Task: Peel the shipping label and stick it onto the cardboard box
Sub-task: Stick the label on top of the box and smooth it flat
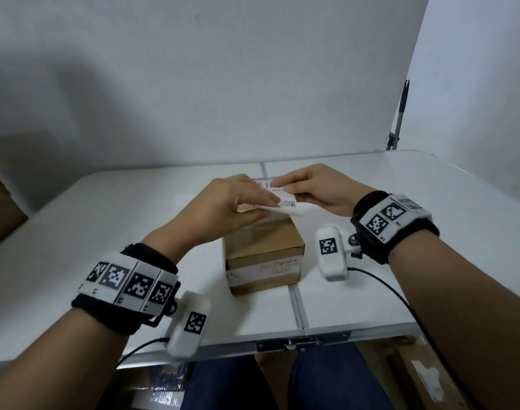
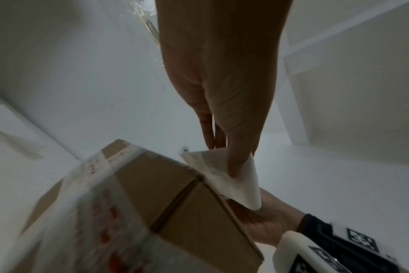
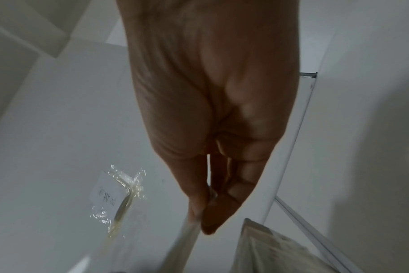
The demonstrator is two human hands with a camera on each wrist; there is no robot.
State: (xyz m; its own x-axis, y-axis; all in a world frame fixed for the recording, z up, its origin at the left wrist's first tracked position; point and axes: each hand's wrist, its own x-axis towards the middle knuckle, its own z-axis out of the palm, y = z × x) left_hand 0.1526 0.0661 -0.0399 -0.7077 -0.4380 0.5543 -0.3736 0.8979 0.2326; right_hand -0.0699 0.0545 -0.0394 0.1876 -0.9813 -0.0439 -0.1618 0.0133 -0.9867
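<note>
A brown cardboard box (image 1: 264, 247) bound with clear tape stands at the middle of the white table. Just above its far end, both hands hold the white shipping label (image 1: 287, 202), which shows a barcode and a QR code. My left hand (image 1: 269, 202) pinches the label's near left part, thumb under the sheet (image 2: 222, 177) in the left wrist view. My right hand (image 1: 279, 184) pinches its far edge; in the right wrist view the sheet (image 3: 185, 240) runs edge-on from my fingertips (image 3: 206, 221). The label's lower corner curls down toward the box top (image 2: 166, 194). I cannot tell whether it touches.
The folding table (image 1: 105, 232) has a middle seam and a metal latch at its front edge (image 1: 288, 344). A crumpled clear wrapper (image 3: 114, 199) lies on the table beyond the box. Cardboard boxes (image 1: 424, 377) sit on the floor below. A grey pole (image 1: 399, 113) stands at the back right.
</note>
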